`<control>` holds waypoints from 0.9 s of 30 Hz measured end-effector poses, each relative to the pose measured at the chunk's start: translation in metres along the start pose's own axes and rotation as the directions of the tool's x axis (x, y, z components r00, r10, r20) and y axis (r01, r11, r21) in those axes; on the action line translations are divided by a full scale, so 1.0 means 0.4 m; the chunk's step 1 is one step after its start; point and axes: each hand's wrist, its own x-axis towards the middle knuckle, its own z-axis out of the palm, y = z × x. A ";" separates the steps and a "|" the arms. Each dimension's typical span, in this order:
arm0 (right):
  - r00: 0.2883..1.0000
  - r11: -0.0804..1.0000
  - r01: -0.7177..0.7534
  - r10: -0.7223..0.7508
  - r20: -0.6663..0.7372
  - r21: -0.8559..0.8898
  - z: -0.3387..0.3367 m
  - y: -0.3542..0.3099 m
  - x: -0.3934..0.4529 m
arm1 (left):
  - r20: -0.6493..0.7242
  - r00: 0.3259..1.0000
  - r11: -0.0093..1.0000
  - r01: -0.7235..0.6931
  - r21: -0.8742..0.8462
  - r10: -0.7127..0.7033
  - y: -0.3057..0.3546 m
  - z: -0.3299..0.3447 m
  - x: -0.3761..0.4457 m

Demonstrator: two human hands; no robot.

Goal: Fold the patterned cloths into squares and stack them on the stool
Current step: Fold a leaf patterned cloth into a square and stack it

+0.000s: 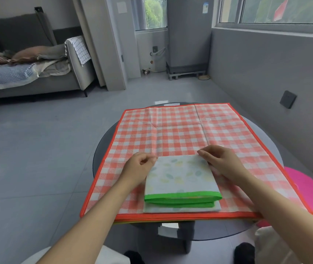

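A white leaf-patterned cloth point(180, 180) with a green hem lies folded into a square on the near part of a large red-and-white checked cloth point(171, 130). The checked cloth is spread flat over a round dark table point(102, 143). My left hand point(138, 166) pinches the folded cloth's far left corner. My right hand point(220, 162) pinches its far right corner. The green hems face me in layers. A bright pink round stool point(308, 189) shows at the right, partly hidden by my right forearm.
More cloth edges, orange and yellow, peek from under the checked cloth at the table's near edge. A grey sofa point(28, 73) stands far left, a grey appliance point(188, 35) at the back, and a grey wall runs along the right.
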 end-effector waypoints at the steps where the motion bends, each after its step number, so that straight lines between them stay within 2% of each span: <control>1: 1.000 1.000 0.007 -0.007 -0.001 -0.010 0.001 0.000 -0.002 | 0.009 1.000 0.998 -0.026 0.050 0.026 -0.004 0.004 -0.002; 4: 1.000 0.999 0.031 -0.031 -0.001 -0.044 0.009 0.005 -0.006 | 0.049 0.997 0.985 -0.065 0.158 0.058 -0.008 0.014 -0.006; 8: 0.995 0.979 0.094 -0.089 0.035 -0.179 0.019 0.010 -0.007 | 0.094 0.991 0.937 -0.126 0.327 0.100 0.003 0.016 -0.019; 9: 0.994 0.969 0.104 -0.094 0.055 -0.225 0.021 0.006 -0.009 | 0.104 0.988 0.901 -0.148 0.409 0.115 0.006 0.016 -0.023; 11: 0.987 0.907 0.150 -0.118 0.105 -0.393 0.026 -0.005 -0.015 | 0.122 0.981 0.759 -0.196 0.622 0.152 0.018 0.019 -0.030; 13: 0.977 0.751 0.209 -0.141 0.158 -0.627 0.040 -0.022 -0.026 | 0.137 0.974 0.619 -0.222 0.753 0.182 0.034 0.032 -0.034; 15: 0.973 0.631 0.232 -0.153 0.174 -0.740 0.061 -0.043 -0.041 | 0.180 0.967 0.588 -0.251 0.769 0.178 0.047 0.054 -0.038; 19: 0.975 0.607 0.221 -0.125 0.182 -0.763 0.118 -0.045 -0.068 | 0.294 0.952 0.592 -0.287 0.753 0.087 0.038 0.105 -0.059; 24: 0.975 0.590 0.204 -0.052 0.215 -0.782 0.162 -0.002 -0.091 | 0.312 0.946 0.545 -0.308 0.780 0.087 0.004 0.112 -0.059; 27: 0.972 0.568 0.220 -0.061 0.227 -0.793 0.157 0.007 -0.093 | 0.308 0.948 0.534 -0.305 0.788 0.086 -0.011 0.104 -0.060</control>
